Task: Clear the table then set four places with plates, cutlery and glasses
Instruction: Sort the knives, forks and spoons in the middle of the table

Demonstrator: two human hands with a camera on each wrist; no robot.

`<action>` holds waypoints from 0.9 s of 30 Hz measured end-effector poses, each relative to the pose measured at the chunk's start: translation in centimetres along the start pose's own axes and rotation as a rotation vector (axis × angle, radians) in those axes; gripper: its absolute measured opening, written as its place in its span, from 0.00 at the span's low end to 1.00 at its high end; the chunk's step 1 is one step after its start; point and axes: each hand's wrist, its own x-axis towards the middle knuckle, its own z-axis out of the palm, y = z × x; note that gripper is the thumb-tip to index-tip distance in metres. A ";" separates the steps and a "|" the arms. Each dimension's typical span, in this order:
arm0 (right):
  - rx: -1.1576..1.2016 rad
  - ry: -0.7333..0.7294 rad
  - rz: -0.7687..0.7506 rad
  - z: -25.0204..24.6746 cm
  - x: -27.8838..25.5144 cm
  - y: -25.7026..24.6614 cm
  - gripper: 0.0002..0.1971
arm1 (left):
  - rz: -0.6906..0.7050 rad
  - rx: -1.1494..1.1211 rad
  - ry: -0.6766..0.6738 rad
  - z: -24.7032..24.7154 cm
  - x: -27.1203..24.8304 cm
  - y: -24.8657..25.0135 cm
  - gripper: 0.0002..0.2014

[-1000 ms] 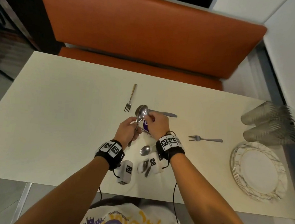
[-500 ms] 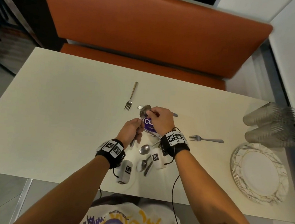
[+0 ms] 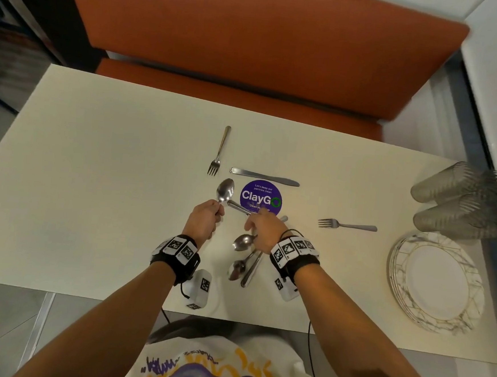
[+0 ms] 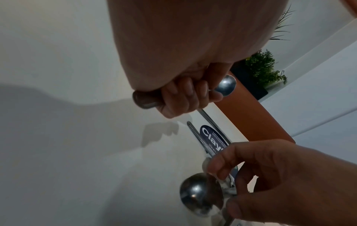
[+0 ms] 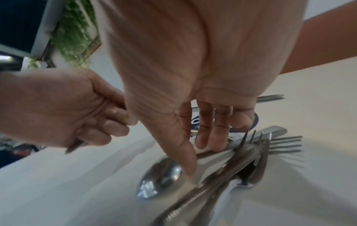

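My left hand [image 3: 204,222] grips a spoon [image 3: 225,190] by its handle, bowl up and pointing away from me; the left wrist view shows the fingers [image 4: 185,97] wrapped round it. My right hand [image 3: 263,229] reaches down onto a loose pile of cutlery near the table's front edge. Its thumb and fingertips [image 5: 201,143] close on the handle of a spoon [image 5: 160,175] that lies flat, bowl [image 3: 243,242] beside the hand. A second spoon [image 3: 236,269] and a knife [image 3: 251,269] lie under the wrist. Forks [image 5: 280,145] sit in the same pile.
On the cream table [image 3: 92,191] lie a fork [image 3: 219,151], a knife [image 3: 264,176], a handle [image 3: 238,207] across a purple sticker [image 3: 261,197], and a fork [image 3: 347,226] further right. Stacked plates [image 3: 436,282] and tumblers on their sides [image 3: 460,199] are at the right edge. An orange bench [image 3: 253,40] stands behind.
My right hand has let go at the left hand's spoon and dropped back toward me onto the pile, uncovering the purple sticker. The left hand still holds its spoon.
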 end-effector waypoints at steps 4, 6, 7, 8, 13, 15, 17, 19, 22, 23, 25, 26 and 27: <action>-0.168 0.032 -0.059 0.3 0.0 -0.5 0.16 | 0.001 0.009 0.022 -0.1 -0.1 0.2 0.13; -0.204 0.039 -0.083 0.5 0.1 -0.7 0.13 | -0.001 0.001 0.025 -0.2 -0.2 0.5 0.13; -0.208 0.038 -0.096 0.5 0.1 -0.7 0.12 | -0.004 0.000 0.024 -0.3 -0.1 0.5 0.13; -0.201 0.042 -0.110 0.5 0.1 -0.7 0.12 | -0.007 -0.001 0.023 -0.4 -0.1 0.7 0.13; -0.049 0.171 -0.142 -1.1 0.0 -0.4 0.09 | 0.045 0.008 0.023 -0.9 0.1 1.2 0.12; 0.041 0.283 -0.143 -2.5 -0.3 -0.6 0.07 | 0.081 0.004 0.013 -1.1 0.3 1.5 0.13; 0.162 0.425 -0.135 -3.9 -0.6 -1.0 0.06 | 0.084 -0.046 -0.012 -1.2 0.5 1.8 0.13; 0.314 0.522 -0.114 -5.2 -0.9 -1.9 0.07 | 0.090 -0.085 -0.033 -1.1 0.5 2.2 0.13; 0.498 0.599 -0.062 -6.3 -0.6 -3.0 0.07 | 0.132 -0.084 -0.053 -0.6 0.6 2.8 0.13; 0.539 0.619 -0.041 -6.6 -0.6 -3.5 0.09 | 0.147 -0.079 -0.066 -0.3 0.5 3.1 0.13; 0.687 0.637 -0.001 -6.7 -0.4 -4.2 0.08 | 0.154 -0.073 -0.102 0.1 0.1 3.6 0.13; 0.775 0.643 0.013 -6.5 -0.4 -4.5 0.06 | 0.148 -0.072 -0.128 0.4 -0.1 3.9 0.14; 0.856 0.634 0.040 -6.4 -0.5 -4.7 0.08 | 0.139 -0.074 -0.155 0.6 -0.3 4.0 0.14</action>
